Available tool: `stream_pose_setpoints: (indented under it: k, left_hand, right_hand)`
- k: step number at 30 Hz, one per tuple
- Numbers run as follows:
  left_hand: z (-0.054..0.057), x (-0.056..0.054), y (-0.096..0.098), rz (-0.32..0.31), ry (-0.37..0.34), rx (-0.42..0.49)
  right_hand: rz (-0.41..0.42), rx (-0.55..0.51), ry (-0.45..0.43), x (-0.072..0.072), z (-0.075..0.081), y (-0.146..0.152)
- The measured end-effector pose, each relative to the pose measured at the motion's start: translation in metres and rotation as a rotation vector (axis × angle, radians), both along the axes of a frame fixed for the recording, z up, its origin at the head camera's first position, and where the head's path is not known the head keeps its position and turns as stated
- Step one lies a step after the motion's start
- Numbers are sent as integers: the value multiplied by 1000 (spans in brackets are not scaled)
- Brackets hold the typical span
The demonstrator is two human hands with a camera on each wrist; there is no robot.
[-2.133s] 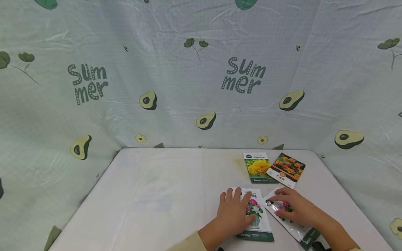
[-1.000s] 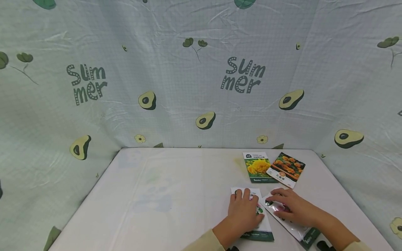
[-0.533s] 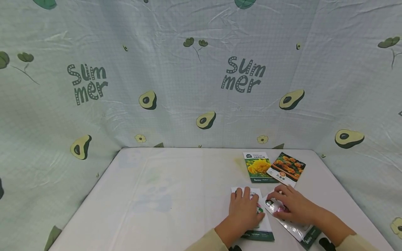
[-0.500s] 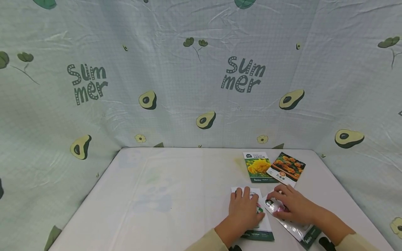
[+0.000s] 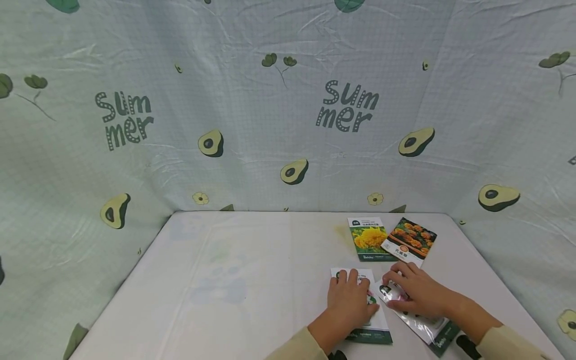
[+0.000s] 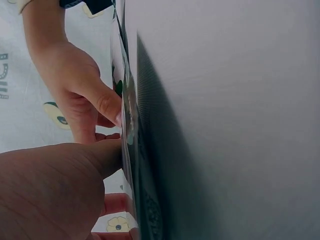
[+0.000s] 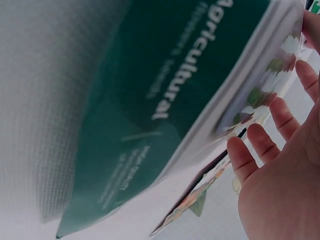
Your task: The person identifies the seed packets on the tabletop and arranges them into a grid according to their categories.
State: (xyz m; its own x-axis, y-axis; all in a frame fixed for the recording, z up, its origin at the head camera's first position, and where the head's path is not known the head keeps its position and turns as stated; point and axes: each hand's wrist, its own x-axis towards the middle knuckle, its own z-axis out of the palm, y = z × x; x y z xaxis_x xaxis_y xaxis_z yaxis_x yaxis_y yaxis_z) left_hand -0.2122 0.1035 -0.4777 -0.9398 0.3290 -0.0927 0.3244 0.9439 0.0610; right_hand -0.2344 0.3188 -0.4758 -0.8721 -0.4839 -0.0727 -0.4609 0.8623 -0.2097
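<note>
My left hand (image 5: 348, 302) rests with fingers extended on a white seed packet (image 5: 380, 327) that has a dark green bottom band; the hand covers most of its flower picture. To its right, a glossy seed packet (image 5: 423, 327) lies slanted, and my right hand (image 5: 420, 295) rests over its upper part with fingers loosely bent and thumb apart. In the right wrist view, the fingertips (image 7: 242, 157) touch the printed face, and the packet's green band (image 7: 170, 70) fills the middle. The left wrist view shows the left hand's palm side (image 6: 55, 185) against the packet edge.
Behind the hands, a yellow-flower seed packet (image 5: 370, 239) lies partly under an orange-flower seed packet (image 5: 416, 235), whose lower corner is close to my right fingers. The white table (image 5: 247, 280) ends at a curtain (image 5: 252, 100) printed with avocados.
My left hand has shifted right on its packet and then stayed still. My right hand has crept upward, away from me, along the slanted packet. The packets have hardly moved.
</note>
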Motion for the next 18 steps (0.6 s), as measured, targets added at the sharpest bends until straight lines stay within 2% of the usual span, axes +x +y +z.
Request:
stream_pose_setpoints:
  k: [8,18]
  left_hand:
    - [0,0,1,5,-27,-14]
    - [2,0,-2,4,-29,-10]
  right_hand:
    - [-8,-15,14,7,3,-3]
    - [-20,-33,-69,11,3,-2]
